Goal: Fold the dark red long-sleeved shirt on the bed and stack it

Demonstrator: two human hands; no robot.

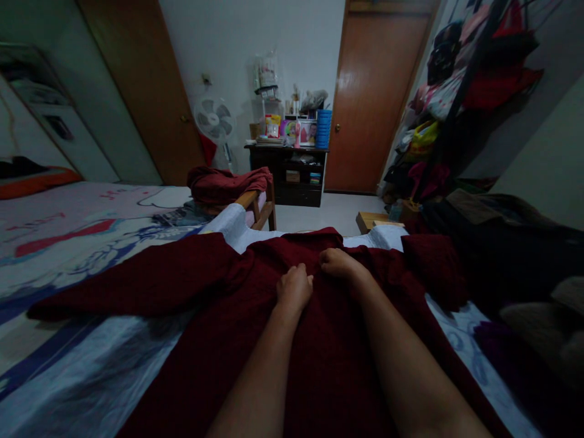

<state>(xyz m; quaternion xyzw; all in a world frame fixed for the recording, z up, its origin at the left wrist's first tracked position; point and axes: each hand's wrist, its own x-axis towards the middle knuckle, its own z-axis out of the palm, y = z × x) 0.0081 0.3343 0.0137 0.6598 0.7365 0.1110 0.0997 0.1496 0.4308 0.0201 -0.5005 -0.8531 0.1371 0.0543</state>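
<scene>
A dark red long-sleeved shirt (pixel 319 340) lies spread out in front of me, its collar (pixel 323 237) at the far end. One sleeve (pixel 150 277) stretches out to the left, and the other sleeve (pixel 431 258) is bent at the right. My left hand (pixel 295 287) is closed on the cloth at the middle of the chest, fingers curled under. Just right of it and slightly farther away, my right hand (pixel 343 266) is also closed, pinching the cloth below the collar. What lies between the fingertips is too small and dark to make out.
Under the shirt is a light blue-grey cloth (pixel 114 371) on the bed. Folded reddish clothes (pixel 228 184) rest by a wooden chair frame (pixel 264 210). Dark clothes (pixel 502 243) are heaped at the right. Behind stand a fan (pixel 214 118), a dark cabinet (pixel 292 194) and a door (pixel 374 97).
</scene>
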